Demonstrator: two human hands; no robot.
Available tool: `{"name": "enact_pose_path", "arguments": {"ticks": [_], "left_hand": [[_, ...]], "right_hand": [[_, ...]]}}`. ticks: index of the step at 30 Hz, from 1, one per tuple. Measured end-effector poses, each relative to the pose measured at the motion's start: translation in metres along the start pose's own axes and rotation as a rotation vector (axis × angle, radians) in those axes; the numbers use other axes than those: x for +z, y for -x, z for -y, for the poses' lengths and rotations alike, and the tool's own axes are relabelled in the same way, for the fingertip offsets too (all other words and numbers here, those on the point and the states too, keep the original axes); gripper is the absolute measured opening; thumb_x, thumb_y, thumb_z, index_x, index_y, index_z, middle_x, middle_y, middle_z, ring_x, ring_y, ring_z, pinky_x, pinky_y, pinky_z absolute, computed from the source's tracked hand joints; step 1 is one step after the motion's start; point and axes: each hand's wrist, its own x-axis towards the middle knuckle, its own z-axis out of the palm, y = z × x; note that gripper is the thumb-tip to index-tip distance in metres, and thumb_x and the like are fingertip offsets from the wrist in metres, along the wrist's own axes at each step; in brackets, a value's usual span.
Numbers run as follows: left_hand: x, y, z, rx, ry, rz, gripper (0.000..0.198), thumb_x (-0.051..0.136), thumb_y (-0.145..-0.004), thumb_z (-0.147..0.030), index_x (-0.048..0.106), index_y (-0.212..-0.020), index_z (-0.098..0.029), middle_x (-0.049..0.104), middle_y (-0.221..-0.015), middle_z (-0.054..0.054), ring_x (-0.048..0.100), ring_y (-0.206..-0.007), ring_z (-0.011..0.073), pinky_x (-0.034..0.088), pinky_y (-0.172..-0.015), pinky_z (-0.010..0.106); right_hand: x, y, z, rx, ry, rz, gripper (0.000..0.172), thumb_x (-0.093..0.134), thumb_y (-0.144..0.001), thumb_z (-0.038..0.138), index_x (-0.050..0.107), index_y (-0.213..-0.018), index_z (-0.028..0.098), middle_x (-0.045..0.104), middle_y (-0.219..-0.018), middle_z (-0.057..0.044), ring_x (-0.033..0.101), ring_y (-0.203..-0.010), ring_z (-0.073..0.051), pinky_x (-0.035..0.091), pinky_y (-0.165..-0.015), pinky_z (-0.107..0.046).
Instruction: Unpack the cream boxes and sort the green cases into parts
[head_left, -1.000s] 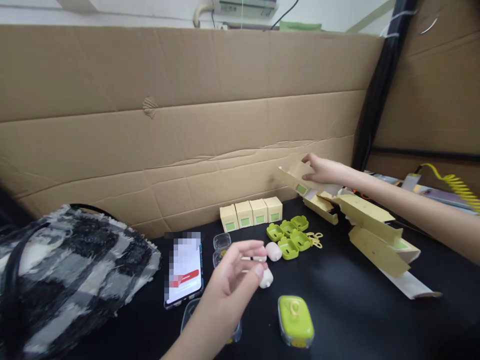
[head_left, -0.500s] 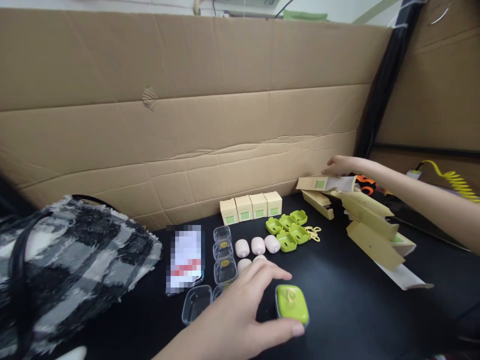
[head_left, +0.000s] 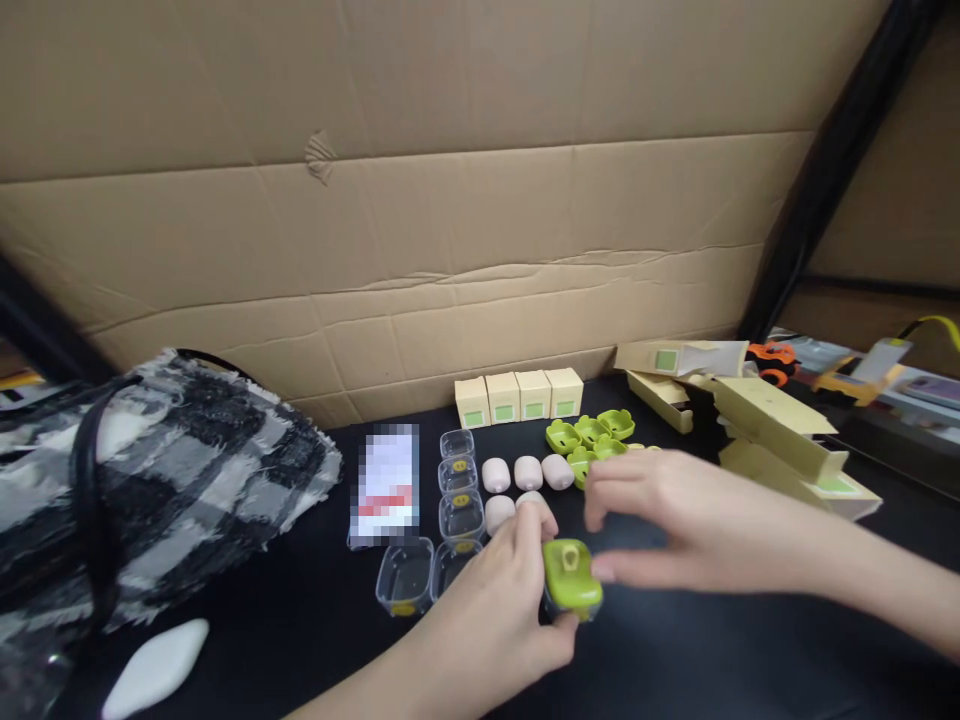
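My left hand [head_left: 495,600] grips a small clear box with a green case inside [head_left: 571,577], thumb below and fingers on its left side. My right hand [head_left: 667,520] has its thumb against the box's right side, the other fingers curled above it. Just behind lie several pink oval pieces [head_left: 527,472] and a cluster of green cases [head_left: 591,436]. Several clear empty boxes [head_left: 459,500] stand in a column to the left.
A row of small cream cartons [head_left: 519,396] lines the cardboard wall [head_left: 450,250]. Flat unfolded cartons [head_left: 772,420] pile at the right. A phone [head_left: 386,485] lies left of the clear boxes, beside a plaid bag [head_left: 150,480]. A white oval object [head_left: 154,668] lies at the front left.
My right hand left the flat cartons at the right and came to the green box. My left hand closed on the box. The view tilted downward.
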Motion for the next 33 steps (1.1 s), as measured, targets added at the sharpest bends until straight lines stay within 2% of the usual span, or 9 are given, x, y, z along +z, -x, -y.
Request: {"name": "enact_pose_path", "arguments": {"ticks": [2,6,11,14,17,21,25,28,33], "left_hand": [[-0.001,-0.001,-0.002,-0.011,-0.082,-0.029,0.035,0.061,-0.073,-0.017,0.039,-0.1,-0.022,0.053,-0.099,0.006,0.057,-0.094,0.0263,0.048,-0.079,0.041],[-0.009,-0.004,-0.006,-0.028,-0.224,-0.033,0.037,0.062,-0.07,-0.013,0.039,-0.097,-0.02,0.052,-0.104,0.009,0.053,-0.1,0.0292,0.047,-0.084,0.046],[-0.017,-0.005,-0.005,-0.067,-0.196,0.005,0.042,0.066,-0.068,-0.016,0.038,-0.099,-0.017,0.051,-0.11,0.014,0.051,-0.107,0.0312,0.046,-0.09,0.046],[-0.017,-0.005,-0.004,-0.053,-0.192,0.007,0.045,0.064,-0.069,-0.015,0.037,-0.105,-0.016,0.05,-0.114,0.016,0.05,-0.11,0.0312,0.045,-0.093,0.047],[-0.017,-0.006,-0.004,-0.045,-0.222,-0.003,0.043,0.063,-0.069,-0.014,0.037,-0.103,-0.016,0.051,-0.111,0.015,0.051,-0.107,0.0304,0.046,-0.091,0.046],[-0.019,-0.005,-0.003,-0.026,-0.251,-0.018,0.047,0.064,-0.067,-0.015,0.037,-0.105,-0.016,0.052,-0.111,0.015,0.052,-0.108,0.0307,0.048,-0.089,0.045],[-0.024,-0.003,-0.004,-0.042,-0.319,0.009,0.053,0.064,-0.068,-0.017,0.038,-0.114,-0.011,0.051,-0.117,0.018,0.052,-0.11,0.0316,0.047,-0.092,0.045],[-0.029,-0.002,-0.009,-0.051,-0.397,0.062,0.043,0.061,-0.069,-0.015,0.046,-0.108,-0.011,0.055,-0.111,0.015,0.052,-0.105,0.0308,0.048,-0.089,0.045],[-0.039,-0.002,-0.013,-0.041,-0.535,0.104,0.032,0.056,-0.069,-0.011,0.056,-0.1,-0.012,0.059,-0.104,0.012,0.051,-0.099,0.0306,0.046,-0.087,0.047]], "right_hand": [[0.019,0.0,0.006,-0.013,-0.066,-0.044,0.018,0.061,-0.087,0.036,0.06,-0.097,0.021,0.065,-0.09,-0.004,0.062,-0.083,-0.02,0.047,-0.071,-0.031],[0.046,-0.001,0.002,0.018,-0.281,-0.124,0.007,0.05,-0.093,0.019,0.055,-0.09,0.021,0.064,-0.093,-0.003,0.061,-0.087,-0.017,0.048,-0.077,-0.029],[0.051,0.004,0.003,0.114,-0.435,-0.348,0.008,0.04,-0.097,0.02,0.047,-0.098,0.024,0.063,-0.094,-0.003,0.061,-0.087,-0.016,0.05,-0.078,-0.03],[0.053,0.0,0.004,0.087,-0.349,-0.292,0.011,0.055,-0.091,0.027,0.052,-0.1,0.024,0.063,-0.106,-0.005,0.06,-0.1,-0.02,0.048,-0.086,-0.035],[0.064,-0.004,0.003,0.056,-0.416,-0.204,0.004,0.053,-0.092,0.026,0.057,-0.091,0.023,0.063,-0.107,-0.004,0.059,-0.104,-0.02,0.047,-0.089,-0.034],[0.078,-0.003,0.004,0.101,-0.632,-0.288,0.01,0.048,-0.096,0.026,0.056,-0.091,0.022,0.065,-0.108,-0.005,0.059,-0.106,-0.018,0.046,-0.093,-0.031],[0.076,0.001,0.005,0.179,-0.774,-0.487,0.01,0.045,-0.097,0.03,0.054,-0.096,0.025,0.065,-0.101,-0.002,0.061,-0.101,-0.016,0.049,-0.085,-0.025],[0.068,0.002,0.001,0.227,-0.837,-0.652,0.009,0.047,-0.097,0.032,0.056,-0.095,0.029,0.063,-0.102,0.002,0.06,-0.098,-0.011,0.048,-0.084,-0.018],[0.062,0.001,-0.007,0.264,-0.901,-0.675,0.011,0.05,-0.096,0.036,0.059,-0.093,0.031,0.063,-0.097,0.004,0.06,-0.089,-0.008,0.048,-0.077,-0.012]]}}
